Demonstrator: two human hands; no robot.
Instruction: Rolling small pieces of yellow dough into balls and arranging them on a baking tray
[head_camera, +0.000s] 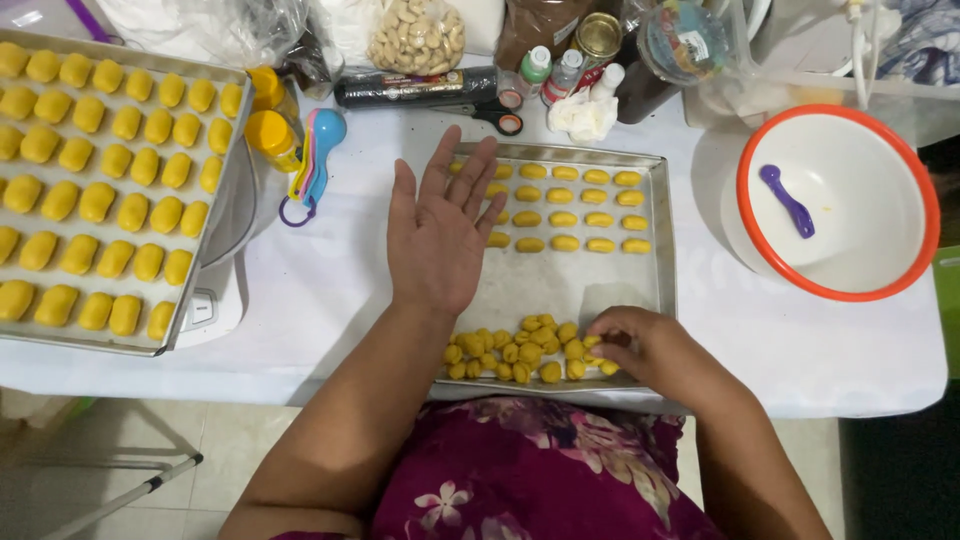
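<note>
A metal baking tray (570, 290) lies in front of me on the white-covered table. Neat rows of small yellow dough ovals (580, 215) fill its far part. A loose heap of yellow dough balls (510, 352) sits at its near edge. My left hand (438, 232) is held flat and palm up over the tray's left side, fingers spread, holding nothing. At the right end of the heap my right hand (632, 345) curls down, fingertips pinching a dough ball (597, 345).
A large tray (215, 215) packed with yellow dough pieces rests at the left on a white scale. A white bowl with an orange rim (905, 200) holds a purple spoon at the right. Bottles, scissors, a nut bag and measuring spoons (312, 160) line the far side.
</note>
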